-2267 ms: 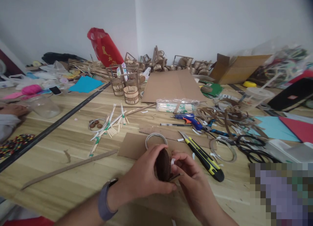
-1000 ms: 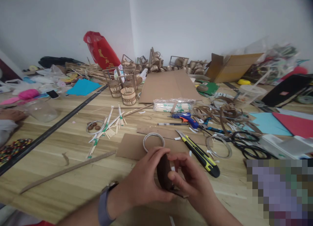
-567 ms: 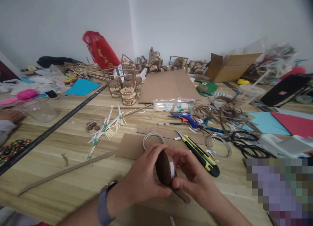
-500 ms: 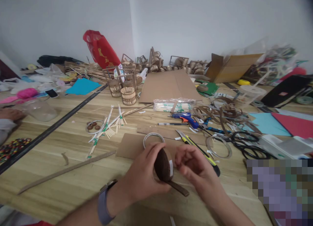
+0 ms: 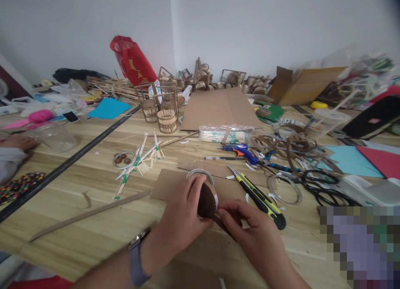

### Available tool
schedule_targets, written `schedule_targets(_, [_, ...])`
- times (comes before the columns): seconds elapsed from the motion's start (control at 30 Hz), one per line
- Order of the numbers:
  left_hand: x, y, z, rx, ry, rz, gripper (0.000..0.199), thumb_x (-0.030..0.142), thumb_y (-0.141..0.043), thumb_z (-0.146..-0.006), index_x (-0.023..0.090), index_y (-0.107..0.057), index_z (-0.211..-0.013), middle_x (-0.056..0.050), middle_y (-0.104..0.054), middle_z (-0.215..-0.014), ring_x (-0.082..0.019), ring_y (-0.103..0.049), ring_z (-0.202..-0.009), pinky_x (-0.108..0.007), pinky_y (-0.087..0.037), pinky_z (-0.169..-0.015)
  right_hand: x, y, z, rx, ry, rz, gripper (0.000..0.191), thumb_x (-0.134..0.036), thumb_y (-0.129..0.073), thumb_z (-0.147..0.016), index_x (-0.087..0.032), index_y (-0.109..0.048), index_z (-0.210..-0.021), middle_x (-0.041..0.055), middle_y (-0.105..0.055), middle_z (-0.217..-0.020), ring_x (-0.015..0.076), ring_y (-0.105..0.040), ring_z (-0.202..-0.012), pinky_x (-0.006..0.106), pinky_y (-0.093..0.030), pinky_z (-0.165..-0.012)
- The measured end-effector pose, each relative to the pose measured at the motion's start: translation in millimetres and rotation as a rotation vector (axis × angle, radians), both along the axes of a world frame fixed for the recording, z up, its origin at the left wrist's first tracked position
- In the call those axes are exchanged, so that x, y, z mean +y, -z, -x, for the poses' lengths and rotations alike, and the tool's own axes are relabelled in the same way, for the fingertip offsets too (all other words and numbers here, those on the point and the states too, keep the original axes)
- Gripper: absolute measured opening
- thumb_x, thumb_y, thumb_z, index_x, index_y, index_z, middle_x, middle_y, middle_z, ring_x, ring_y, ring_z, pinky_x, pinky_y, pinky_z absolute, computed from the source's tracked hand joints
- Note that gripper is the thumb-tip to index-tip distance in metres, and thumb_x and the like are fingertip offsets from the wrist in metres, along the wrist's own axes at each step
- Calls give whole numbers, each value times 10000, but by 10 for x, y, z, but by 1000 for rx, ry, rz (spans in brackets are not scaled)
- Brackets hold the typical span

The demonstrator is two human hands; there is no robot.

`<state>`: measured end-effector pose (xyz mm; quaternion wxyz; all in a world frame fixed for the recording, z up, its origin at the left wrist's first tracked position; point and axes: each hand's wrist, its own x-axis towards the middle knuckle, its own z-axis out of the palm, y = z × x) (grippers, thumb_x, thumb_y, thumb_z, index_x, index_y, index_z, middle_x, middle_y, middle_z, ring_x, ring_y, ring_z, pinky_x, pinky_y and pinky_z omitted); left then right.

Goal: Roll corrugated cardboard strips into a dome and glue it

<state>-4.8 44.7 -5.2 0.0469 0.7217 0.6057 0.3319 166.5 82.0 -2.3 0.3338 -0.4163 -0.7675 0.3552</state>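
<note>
My left hand grips a dark brown round disc with a coiled, rope-like face, tilted on its edge. A pale band with a white patch runs along its rim. At that rim my right hand pinches thumb and forefinger together beside the patch; what lies between the fingertips is too small to make out. A flat brown strip trails from the disc's underside and passes beneath the right fingers. Just behind the left hand, a pale ring rests on a cardboard piece.
A yellow-black utility knife lies right of my hands, near another ring and black scissors. Beyond are a blue glue gun, bundled sticks and small slatted baskets. Another person's hand rests at far left.
My right hand has moved left and closed at the disc's rim; before, it was held apart from it. The left hand still grips the disc. The view has shifted slightly.
</note>
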Motion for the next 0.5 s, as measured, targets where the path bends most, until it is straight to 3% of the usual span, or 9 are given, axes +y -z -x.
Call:
schedule_targets(0.2, [-17, 25, -31, 39, -45, 8, 824, 64, -671, -621, 165, -307, -1354, -170, -504, -1324, -336, -511, -1217, -490, -486, -994, -16, 39, 21, -1, 21, -269, 165, -223, -548, -855, -227, -686, -765, -15, -692, -633, 133, -613, -530, 206, -470, -503])
schedule_targets(0.5, [-28, 33, -41, 63, -57, 46, 780, 84, -659, -632, 158, -332, -1337, -180, -500, -1321, -353, -527, -1194, -510, -497, -966, 10, 77, 24, -105, -5, -413, 202, -236, -505, -907, -223, -675, -799, 3, -736, -714, 165, -684, -627, 251, -506, -571])
